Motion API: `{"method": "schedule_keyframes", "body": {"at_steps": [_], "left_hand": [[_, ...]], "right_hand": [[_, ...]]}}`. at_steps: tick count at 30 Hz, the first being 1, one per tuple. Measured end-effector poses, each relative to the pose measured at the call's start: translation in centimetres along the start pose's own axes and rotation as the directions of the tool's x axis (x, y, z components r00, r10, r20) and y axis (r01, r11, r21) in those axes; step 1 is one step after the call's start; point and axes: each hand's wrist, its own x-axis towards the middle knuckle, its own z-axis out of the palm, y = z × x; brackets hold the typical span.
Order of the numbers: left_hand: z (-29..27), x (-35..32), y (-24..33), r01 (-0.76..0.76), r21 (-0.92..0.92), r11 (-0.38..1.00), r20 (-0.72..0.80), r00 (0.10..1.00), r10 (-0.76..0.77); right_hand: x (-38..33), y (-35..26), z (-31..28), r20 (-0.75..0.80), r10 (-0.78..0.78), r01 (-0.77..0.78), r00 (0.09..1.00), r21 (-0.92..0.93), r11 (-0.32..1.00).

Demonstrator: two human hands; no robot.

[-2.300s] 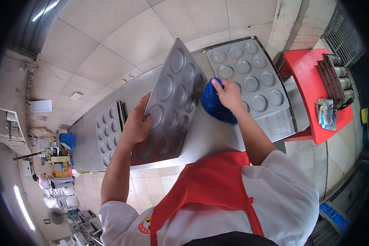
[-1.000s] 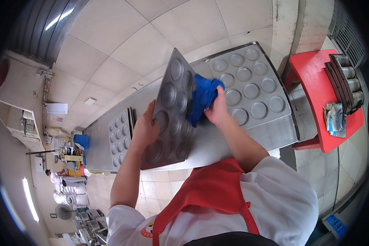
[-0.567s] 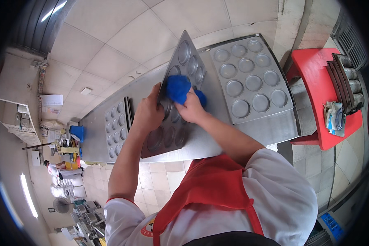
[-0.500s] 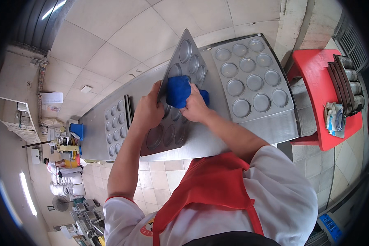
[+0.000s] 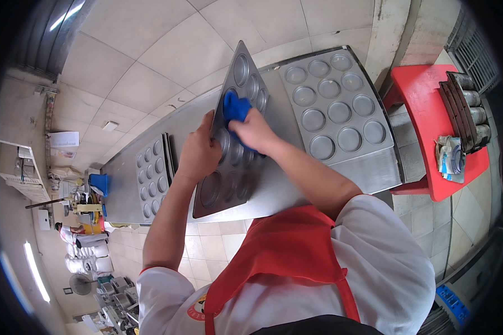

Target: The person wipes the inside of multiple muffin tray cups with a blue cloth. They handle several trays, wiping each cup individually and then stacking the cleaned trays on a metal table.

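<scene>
A grey metal baking pan with round cups (image 5: pixel 209 192) stands tilted on edge in front of me, its cups facing right. My left hand (image 5: pixel 201 149) is closed on the pan's left edge. With my right hand (image 5: pixel 254 132) I grip a blue cloth (image 5: pixel 236 107), pressed against the upper cups; the hand hides part of the cloth and some cups. Right of it another muffin pan (image 5: pixel 339 111) lies flat, its round cups upward. On the left, beyond my left forearm, several more cup pans (image 5: pixel 154 167) stand together, partly hidden by the arm.
Everything rests on a steel table (image 5: pixel 279 190) along a tiled wall. To the right, a red stool-like table (image 5: pixel 416 106) holds dark loaf-type pans (image 5: pixel 469 111) and a crumpled packet (image 5: pixel 450 159). A blue container (image 5: pixel 99 183) sits at the table's far left end. Another person (image 5: pixel 81 236) is in the left background.
My right hand and the blue cloth have moved a little up and left across the cups. The cloth is more bunched. My left hand still holds the pan's edge.
</scene>
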Motion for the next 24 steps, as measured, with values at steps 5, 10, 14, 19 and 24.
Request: {"method": "schedule_keyframes", "body": {"at_steps": [5,10,14,19,24], "left_hand": [[0.0,1.1,-1.0,-0.008,-0.025,1.000,-0.005,1.000,0.008],[-0.5,2.0,-2.0,0.201,-0.442,0.874,0.070,0.979,-0.190],[-2.8,-0.1,1.0,0.010,-0.381,0.925,-0.181,0.980,-0.085],[-13.2,-7.9,12.0,-0.407,-0.130,0.904,-0.345,0.873,0.344],[-19.7,-14.6,13.7,-0.717,0.303,0.627,-0.339,0.534,0.774]], "right_hand": [[-0.7,-0.7,-1.5,0.012,0.106,-0.082,0.994,0.721,0.688],[-3.4,-2.5,1.7,-0.117,0.029,0.041,0.993,0.550,0.834],[-0.7,-3.1,3.3,-0.437,-0.155,0.282,0.886,0.243,0.928],[2.2,-3.1,2.2,-0.441,-0.237,0.349,0.866,0.194,0.917],[4.4,-2.4,3.6,-0.530,-0.245,0.394,0.812,0.186,0.900]]}}
